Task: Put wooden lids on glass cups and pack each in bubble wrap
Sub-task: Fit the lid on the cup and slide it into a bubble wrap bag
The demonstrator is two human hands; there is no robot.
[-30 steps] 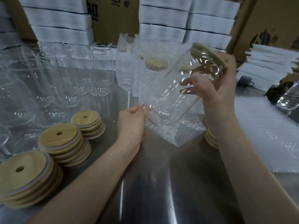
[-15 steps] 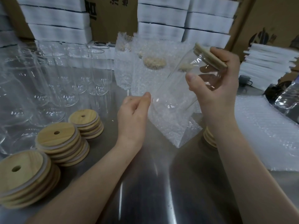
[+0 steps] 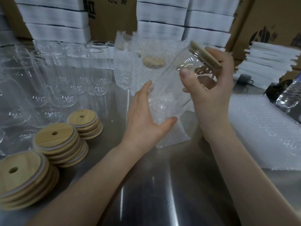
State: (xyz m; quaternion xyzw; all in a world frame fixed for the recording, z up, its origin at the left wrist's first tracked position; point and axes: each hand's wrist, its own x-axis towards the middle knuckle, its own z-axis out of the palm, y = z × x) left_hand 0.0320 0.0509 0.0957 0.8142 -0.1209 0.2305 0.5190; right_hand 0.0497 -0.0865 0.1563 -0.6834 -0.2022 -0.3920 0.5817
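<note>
1. Right hand (image 3: 211, 95) grips the glass cup (image 3: 177, 79) near its mouth. The thumb presses on the near wall and the fingers curl round the far side, just under the wooden lid (image 3: 205, 53). The lid looks seated on the rim, as far as I can see from here.
2. Head view, cup: it is held in the air over the steel table (image 3: 162, 185). It is tilted, lid end up and to the right, base down and to the left. The lower part lies inside the bubble-wrap bag (image 3: 169, 132); the upper part and lid stand bare outside it.
3. Head view, left hand (image 3: 143, 115): it holds the bag between thumb and fingers, spread wide. The fingers lie nearly straight along the far side and the thumb crosses the near side. The bag's bottom corner seems to touch the table, but I cannot confirm it.
4. Head view, surroundings: stacks of lids (image 3: 55, 141) at left, with bare cups (image 3: 65, 75) behind them. Wrapped cups (image 3: 123, 62) stand at the back, and a pile of bubble wrap (image 3: 260, 128) lies at right.
5. Step, my reading: this cup is lidded and bagging is in hand, roughly half in.
6. Next move, my judgement: the cup must slide along its own axis to the bag's bottom while the left hand steadies the bag.
   - The right fingers sit where the bag's mouth must pass, so that grip needs to shift up onto the lid.
   - Alternatively it can let go once the left hand bears the weight.
   - Glass is slick, and I cannot tell how firmly the lid is fixed, so I would avoid tipping it lid-down.
</note>
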